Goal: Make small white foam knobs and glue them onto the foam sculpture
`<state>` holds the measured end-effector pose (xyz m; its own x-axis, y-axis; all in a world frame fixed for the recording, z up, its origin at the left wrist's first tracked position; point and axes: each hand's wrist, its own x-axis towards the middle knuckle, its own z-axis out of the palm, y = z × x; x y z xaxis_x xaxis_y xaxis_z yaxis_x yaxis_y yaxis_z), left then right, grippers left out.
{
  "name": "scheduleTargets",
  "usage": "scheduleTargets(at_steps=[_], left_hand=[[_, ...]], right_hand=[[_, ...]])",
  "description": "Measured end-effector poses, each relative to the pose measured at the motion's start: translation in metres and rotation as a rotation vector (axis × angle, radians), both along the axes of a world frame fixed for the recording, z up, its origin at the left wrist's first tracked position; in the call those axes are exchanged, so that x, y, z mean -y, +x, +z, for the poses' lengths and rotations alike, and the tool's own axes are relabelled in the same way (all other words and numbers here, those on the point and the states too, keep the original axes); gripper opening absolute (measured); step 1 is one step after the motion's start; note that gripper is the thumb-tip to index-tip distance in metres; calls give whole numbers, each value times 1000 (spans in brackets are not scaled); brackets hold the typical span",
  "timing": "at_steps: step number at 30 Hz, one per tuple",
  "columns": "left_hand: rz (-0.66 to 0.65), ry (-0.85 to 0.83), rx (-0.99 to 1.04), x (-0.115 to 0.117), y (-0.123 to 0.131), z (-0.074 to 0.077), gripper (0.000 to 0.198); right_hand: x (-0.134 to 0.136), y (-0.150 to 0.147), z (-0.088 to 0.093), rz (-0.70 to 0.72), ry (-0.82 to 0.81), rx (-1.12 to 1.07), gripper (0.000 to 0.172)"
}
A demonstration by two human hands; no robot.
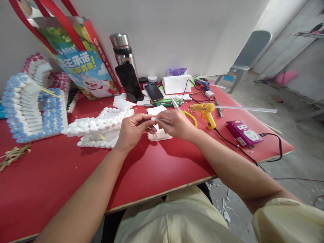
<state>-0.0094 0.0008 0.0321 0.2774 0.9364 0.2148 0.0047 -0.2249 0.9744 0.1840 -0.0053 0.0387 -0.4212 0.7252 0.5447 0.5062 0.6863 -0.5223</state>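
Observation:
My left hand (134, 130) pinches a small white roll (153, 118), which looks like paper, between thumb and fingers. Its thin white strip (163, 120) runs into the fingertips of my right hand (174, 124), also closed in a pinch. Below the fingers lies a stack of white paper pieces (160, 134). Yellow-handled scissors (191, 118) show partly behind my right hand; whether it touches them I cannot tell. Left of my hands stands a white structure built of many small paper rolls (93, 126).
A yellow glue gun (209, 114) with a long clear stick and a purple power box (244, 133) lie right, with cords. Behind are a phone (129, 82) leaning on a steel flask (120, 40), and a shopping bag (88, 67). A blue-and-white paper model (22, 108) stands left on the red table (157, 168).

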Motion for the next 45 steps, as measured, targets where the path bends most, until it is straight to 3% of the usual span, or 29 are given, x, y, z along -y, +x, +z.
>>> scheduleTargets(at_steps=[4, 11, 20, 23, 27, 30, 32, 36, 45], left_hand=[[-25, 32, -32, 1, -3, 2, 27], [59, 147, -93, 4, 3, -1, 22], [116, 116, -44, 6, 8, -1, 21], [134, 145, -69, 4, 6, 0, 19], [139, 194, -101, -1, 0, 0, 16], [129, 210, -138, -2, -4, -1, 15], [115, 232, -176, -2, -5, -2, 15], [92, 266, -235, 0, -5, -2, 15], [88, 221, -218, 1, -3, 2, 13]], right_hand=[[0, 0, 0, 9, -45, -3, 22], [5, -7, 8, -175, -267, -143, 22], [6, -6, 3, -54, 21, -51, 17], [5, -6, 8, -37, -180, -174, 19], [-1, -5, 17, 116, -842, -587, 42], [-7, -2, 14, 228, -1160, -777, 46], [-10, -2, 9, 283, -1221, -834, 38], [-9, -2, 4, 324, -1194, -884, 25], [-6, 3, 8, 380, -1067, -722, 31]])
